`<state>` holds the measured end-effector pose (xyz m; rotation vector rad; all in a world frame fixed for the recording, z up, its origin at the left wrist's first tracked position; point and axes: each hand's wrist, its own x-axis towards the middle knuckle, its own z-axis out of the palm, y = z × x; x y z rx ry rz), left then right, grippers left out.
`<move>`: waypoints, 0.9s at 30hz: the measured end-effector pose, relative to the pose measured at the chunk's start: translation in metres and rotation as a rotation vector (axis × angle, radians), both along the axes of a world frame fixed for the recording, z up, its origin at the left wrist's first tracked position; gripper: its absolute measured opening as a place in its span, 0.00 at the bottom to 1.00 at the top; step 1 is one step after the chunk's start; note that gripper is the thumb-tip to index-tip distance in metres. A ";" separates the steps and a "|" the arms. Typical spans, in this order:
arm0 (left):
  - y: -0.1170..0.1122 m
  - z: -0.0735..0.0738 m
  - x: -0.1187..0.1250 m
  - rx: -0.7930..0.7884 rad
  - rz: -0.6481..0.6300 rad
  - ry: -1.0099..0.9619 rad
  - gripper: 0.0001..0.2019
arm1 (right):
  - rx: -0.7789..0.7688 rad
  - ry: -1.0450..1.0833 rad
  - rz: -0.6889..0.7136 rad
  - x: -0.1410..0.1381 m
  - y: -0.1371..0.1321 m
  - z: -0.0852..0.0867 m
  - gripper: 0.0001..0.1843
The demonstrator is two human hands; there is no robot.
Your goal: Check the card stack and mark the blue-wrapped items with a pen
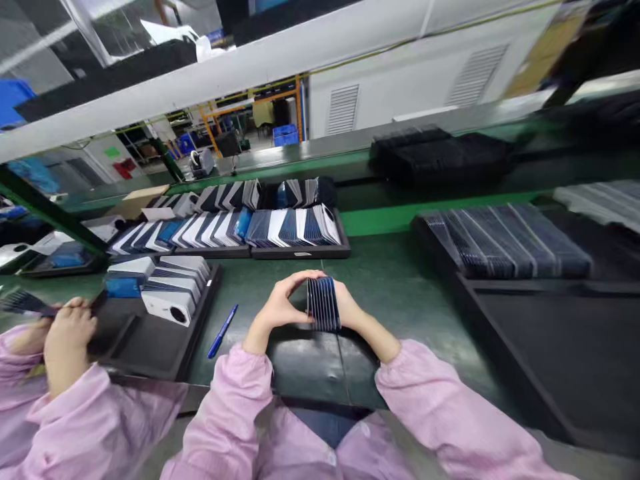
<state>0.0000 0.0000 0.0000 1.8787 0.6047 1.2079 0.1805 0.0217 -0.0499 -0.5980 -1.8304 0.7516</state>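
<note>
Both my hands grip one stack of several thin dark plates (pixel 323 304) standing on edge on the green bench. My left hand (pixel 281 303) presses the stack's left face, fingers curled over its top. My right hand (pixel 350 308) holds the right face, mostly hidden behind the stack. A blue pen (pixel 223 331) lies on the bench to the left of my left arm.
A co-worker's hand (pixel 67 333) in a pink sleeve works at far left beside a black tray (pixel 155 343) with white boxes (pixel 170 293). Trays of fanned plates (pixel 280 230) sit behind. A large black tray (pixel 550 347) with dark plates (pixel 505 240) fills the right.
</note>
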 end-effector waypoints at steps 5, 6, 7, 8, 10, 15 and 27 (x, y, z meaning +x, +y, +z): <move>0.000 -0.002 0.000 -0.007 0.005 0.003 0.40 | -0.008 -0.001 -0.012 0.001 0.000 -0.002 0.54; 0.000 -0.002 0.000 -0.005 0.002 -0.001 0.40 | -0.010 -0.002 -0.015 0.001 0.000 -0.002 0.53; 0.001 -0.003 0.000 -0.002 -0.001 -0.006 0.39 | -0.012 -0.002 -0.018 0.001 0.000 -0.002 0.53; 0.001 -0.003 0.000 0.000 -0.004 -0.009 0.39 | -0.013 -0.001 -0.021 0.001 0.000 -0.002 0.52; 0.001 -0.002 0.000 0.003 -0.010 -0.015 0.39 | -0.014 0.000 -0.021 0.000 0.001 -0.002 0.52; 0.000 -0.001 0.000 0.009 -0.018 -0.017 0.39 | -0.016 0.002 -0.019 0.000 0.000 -0.001 0.51; 0.000 0.001 0.000 0.018 -0.018 -0.012 0.38 | -0.024 -0.013 -0.022 0.001 0.000 0.000 0.50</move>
